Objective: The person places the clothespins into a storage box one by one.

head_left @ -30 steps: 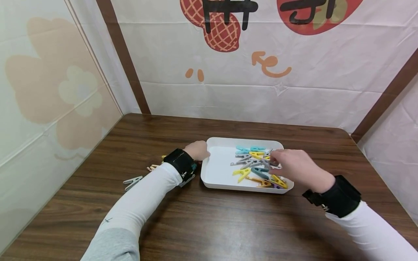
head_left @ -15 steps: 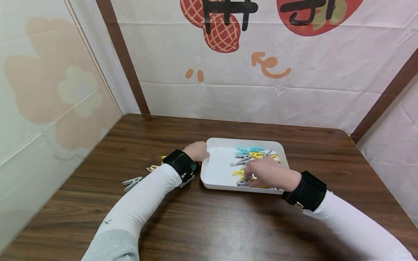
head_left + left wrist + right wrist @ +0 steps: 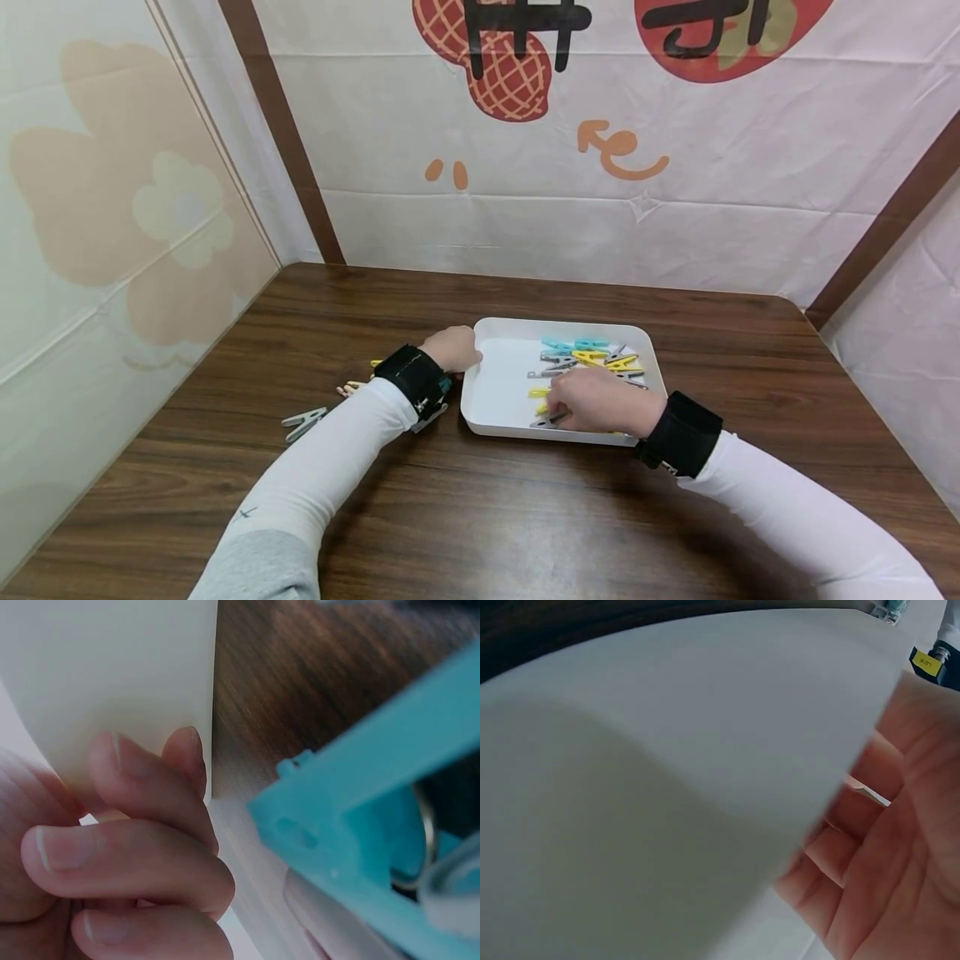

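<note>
My left hand (image 3: 452, 348) grips the left rim of a shallow white tray (image 3: 491, 375), its fingers (image 3: 142, 855) curled over the tray wall in the left wrist view. Inside the tray, close to the front wall, my right hand (image 3: 603, 400) pinches a grey clothespin (image 3: 546, 422). In the right wrist view the tray wall (image 3: 705, 712) hides the fingertips and the clothespin. Light-blue clothespins (image 3: 592, 342) lie at the back of the tray, with yellow clothespins (image 3: 589, 356) and grey ones in front of them. More yellow ones show beside my right fingers.
Left of the tray, a grey clothespin (image 3: 303, 419) and several others lie on the brown wooden table (image 3: 480, 517). A teal clothespin (image 3: 322, 832) looms beside my left hand in the left wrist view. A printed sheet (image 3: 375, 125) hangs behind the table.
My right hand has moved left and toward the tray's front, bringing the grey clothespin down there. My left hand has stayed on the rim.
</note>
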A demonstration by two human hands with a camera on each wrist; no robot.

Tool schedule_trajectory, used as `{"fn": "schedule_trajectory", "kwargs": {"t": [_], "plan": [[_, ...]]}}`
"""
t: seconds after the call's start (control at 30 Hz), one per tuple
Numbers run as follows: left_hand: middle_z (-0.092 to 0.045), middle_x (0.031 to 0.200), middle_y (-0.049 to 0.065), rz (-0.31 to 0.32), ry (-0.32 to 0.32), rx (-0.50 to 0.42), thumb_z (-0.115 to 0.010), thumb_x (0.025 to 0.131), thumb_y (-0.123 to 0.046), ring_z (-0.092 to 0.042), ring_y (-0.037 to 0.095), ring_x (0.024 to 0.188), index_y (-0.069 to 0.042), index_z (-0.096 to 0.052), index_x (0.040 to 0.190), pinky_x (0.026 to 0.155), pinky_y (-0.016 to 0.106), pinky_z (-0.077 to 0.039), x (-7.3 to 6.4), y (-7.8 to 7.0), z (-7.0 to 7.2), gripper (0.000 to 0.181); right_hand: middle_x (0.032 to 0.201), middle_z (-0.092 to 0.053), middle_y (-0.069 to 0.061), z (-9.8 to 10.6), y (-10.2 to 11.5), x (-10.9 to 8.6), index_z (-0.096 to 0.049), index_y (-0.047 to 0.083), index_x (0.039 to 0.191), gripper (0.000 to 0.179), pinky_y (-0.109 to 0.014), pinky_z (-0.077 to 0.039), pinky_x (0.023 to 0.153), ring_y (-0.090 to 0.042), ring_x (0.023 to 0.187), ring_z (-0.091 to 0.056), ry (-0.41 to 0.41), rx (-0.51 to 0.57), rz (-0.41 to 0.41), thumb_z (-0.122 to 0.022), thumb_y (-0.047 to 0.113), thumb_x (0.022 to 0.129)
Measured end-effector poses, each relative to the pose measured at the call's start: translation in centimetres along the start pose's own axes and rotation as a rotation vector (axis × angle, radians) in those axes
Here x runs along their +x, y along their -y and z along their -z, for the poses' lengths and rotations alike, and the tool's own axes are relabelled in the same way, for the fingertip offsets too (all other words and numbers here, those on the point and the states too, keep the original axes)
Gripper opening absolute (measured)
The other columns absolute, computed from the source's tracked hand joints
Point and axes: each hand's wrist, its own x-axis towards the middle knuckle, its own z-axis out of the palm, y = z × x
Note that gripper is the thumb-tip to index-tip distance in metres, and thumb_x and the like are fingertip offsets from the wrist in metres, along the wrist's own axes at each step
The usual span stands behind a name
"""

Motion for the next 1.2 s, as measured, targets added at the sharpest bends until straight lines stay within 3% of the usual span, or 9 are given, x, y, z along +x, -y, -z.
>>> {"fn": "schedule_trajectory", "kwargs": {"t": [0.23, 0.43, 0.7, 0.87, 1.03, 1.2], "plan": [[-0.061, 0.059, 0.006, -0.005, 0.003, 0.006, -0.050, 0.099, -0.016, -0.052, 0.016, 0.051, 0.001, -0.064, 0.091, 0.051, 0.026, -0.040, 0.1, -0.1, -0.1, 0.023, 0.081, -0.064, 0.005, -0.1, -0.1, -0.5, -0.073, 0.012, 0.088, 0.009, -0.028, -0.046, 0.068, -0.009, 0.070, -0.049, -0.010, 0.028, -0.028, -0.078, 0.016, 0.082], [-0.061, 0.059, 0.006, 0.001, 0.003, 0.007, -0.050, 0.099, -0.016, -0.052, 0.016, 0.051, 0.001, -0.064, 0.092, 0.051, 0.026, -0.040, 0.1, 0.0, -0.2, 0.023, 0.090, -0.065, 0.002, 0.8, -0.3, -1.9, -0.073, 0.009, 0.097, 0.017, -0.025, -0.043, 0.062, -0.011, 0.072, -0.055, -0.104, 0.091, -0.110, -0.076, 0.019, 0.084], [-0.061, 0.060, 0.007, 0.004, -0.003, 0.003, -0.051, 0.098, -0.017, -0.053, 0.016, 0.052, 0.000, -0.064, 0.093, 0.052, 0.027, -0.040, 0.2, 0.1, -0.1, 0.023, 0.092, -0.067, -0.005, 3.0, -2.2, -5.4, -0.071, 0.007, 0.103, 0.025, -0.030, -0.044, 0.058, -0.014, 0.070, -0.057, -0.277, -0.009, -0.425, -0.074, 0.025, 0.087], [-0.062, 0.061, 0.007, 0.004, 0.002, 0.001, -0.050, 0.098, -0.016, -0.054, 0.017, 0.053, 0.000, -0.064, 0.094, 0.053, 0.027, -0.041, 0.4, 0.1, -0.1, 0.022, 0.091, -0.065, -0.010, 3.2, -3.5, -7.8, -0.066, 0.001, 0.107, 0.031, -0.034, -0.044, 0.056, -0.019, 0.070, -0.057, -0.320, 0.003, -0.638, -0.069, 0.027, 0.090], [-0.062, 0.063, 0.007, 0.011, 0.005, -0.006, -0.050, 0.098, -0.016, -0.054, 0.017, 0.054, 0.001, -0.064, 0.095, 0.053, 0.027, -0.041, 0.5, 0.2, -0.1, 0.022, 0.095, -0.067, -0.014, 2.5, -4.7, -9.1, -0.062, -0.003, 0.111, 0.039, -0.039, -0.047, 0.060, -0.025, 0.077, -0.062, -0.306, 0.089, -0.756, -0.064, 0.032, 0.094], [-0.062, 0.062, 0.007, -0.003, 0.003, -0.007, -0.050, 0.098, -0.015, -0.054, 0.017, 0.054, 0.001, -0.064, 0.094, 0.052, 0.027, -0.041, 0.5, 0.1, -0.1, 0.022, 0.104, -0.066, -0.021, 1.6, -5.6, -9.1, -0.059, -0.007, 0.118, 0.051, -0.044, -0.049, 0.065, -0.033, 0.087, -0.063, -0.198, 0.149, -0.808, -0.059, 0.039, 0.095]]}}
